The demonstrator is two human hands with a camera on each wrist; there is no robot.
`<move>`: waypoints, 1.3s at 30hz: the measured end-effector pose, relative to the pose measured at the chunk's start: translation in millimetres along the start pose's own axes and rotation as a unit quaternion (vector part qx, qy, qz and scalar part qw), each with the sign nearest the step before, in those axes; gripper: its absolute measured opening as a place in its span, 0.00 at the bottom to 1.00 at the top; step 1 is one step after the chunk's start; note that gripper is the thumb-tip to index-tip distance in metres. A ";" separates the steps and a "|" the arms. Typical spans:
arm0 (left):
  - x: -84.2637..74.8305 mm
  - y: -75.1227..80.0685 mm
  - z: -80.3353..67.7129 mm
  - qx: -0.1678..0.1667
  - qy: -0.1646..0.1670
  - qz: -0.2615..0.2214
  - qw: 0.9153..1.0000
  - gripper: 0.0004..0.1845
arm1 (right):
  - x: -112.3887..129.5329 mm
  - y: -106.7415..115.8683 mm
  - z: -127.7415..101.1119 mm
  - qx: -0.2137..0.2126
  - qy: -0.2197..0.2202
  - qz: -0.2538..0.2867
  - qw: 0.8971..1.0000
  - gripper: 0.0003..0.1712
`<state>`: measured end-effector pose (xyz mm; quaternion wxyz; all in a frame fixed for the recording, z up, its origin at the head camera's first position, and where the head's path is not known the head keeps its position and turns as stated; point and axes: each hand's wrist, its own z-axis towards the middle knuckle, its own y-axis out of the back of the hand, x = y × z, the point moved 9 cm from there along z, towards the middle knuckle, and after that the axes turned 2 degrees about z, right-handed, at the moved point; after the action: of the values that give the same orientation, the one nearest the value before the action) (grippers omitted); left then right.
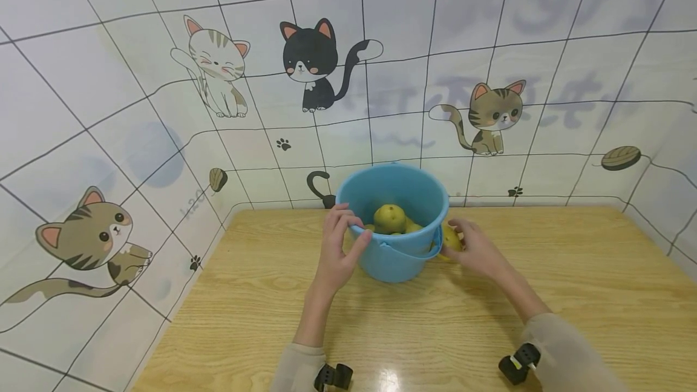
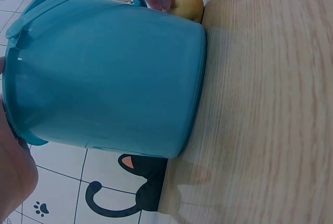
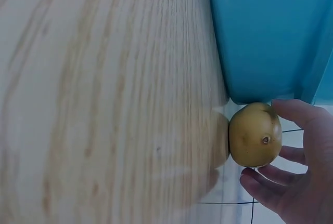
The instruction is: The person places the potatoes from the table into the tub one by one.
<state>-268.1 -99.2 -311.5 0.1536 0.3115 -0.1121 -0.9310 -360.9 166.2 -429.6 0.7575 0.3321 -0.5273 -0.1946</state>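
A blue plastic bucket [image 1: 400, 250] stands on the wooden table [image 1: 572, 271] near the back wall, with several yellow-green pears [image 1: 389, 218] inside. My left hand [image 1: 340, 247] grips the bucket's left rim, thumb over the edge. My right hand [image 1: 471, 247] holds one more yellow pear [image 1: 451, 238] on the table just right of the bucket, fingers curled round it. In the right wrist view that pear [image 3: 255, 135] sits beside the bucket wall [image 3: 265, 31]. The left wrist view shows the bucket's side [image 2: 109, 73] and the pear [image 2: 186, 3] behind it.
Tiled walls with cartoon cat pictures [image 1: 321, 65] close the table at the back and both sides. The bucket's handle [image 1: 430, 253] hangs down at its front right. Bare wood spreads in front of and to both sides of the bucket.
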 end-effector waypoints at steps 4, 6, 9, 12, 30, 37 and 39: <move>-0.8 -0.1 0.3 0.000 -0.003 -0.002 1.000 0.05 | -1.3 -2.8 -0.1 0.003 -0.008 -0.001 1.000 0.41; -1.0 -0.1 0.3 0.000 -0.004 -0.004 1.000 0.05 | -2.0 -4.2 -0.1 0.004 -0.014 -0.006 1.000 0.42; -1.4 -0.2 0.5 0.000 -0.006 -0.004 1.000 0.05 | -2.5 -6.0 0.5 0.005 -0.020 -0.011 1.000 0.44; -1.4 0.0 0.4 0.000 -0.005 -0.004 1.000 0.05 | -2.8 -7.4 1.5 0.005 -0.018 -0.015 1.000 0.45; -3.1 -0.4 1.7 -0.001 -0.005 -0.003 1.000 0.05 | -15.6 7.3 -4.0 -0.030 -0.033 0.014 0.999 0.42; -2.2 -1.1 0.7 0.002 0.004 -0.006 1.000 0.05 | -17.5 15.4 -6.4 -0.040 -0.042 0.025 0.998 0.43; -2.6 -0.9 0.6 0.001 0.004 -0.005 1.000 0.05 | -17.6 17.8 -7.3 -0.042 -0.043 0.023 0.998 0.43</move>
<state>-266.7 -97.3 -309.9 0.1490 0.3160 -0.1107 -0.9304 -361.6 192.2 -430.4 0.7516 0.2792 -0.5583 -0.2131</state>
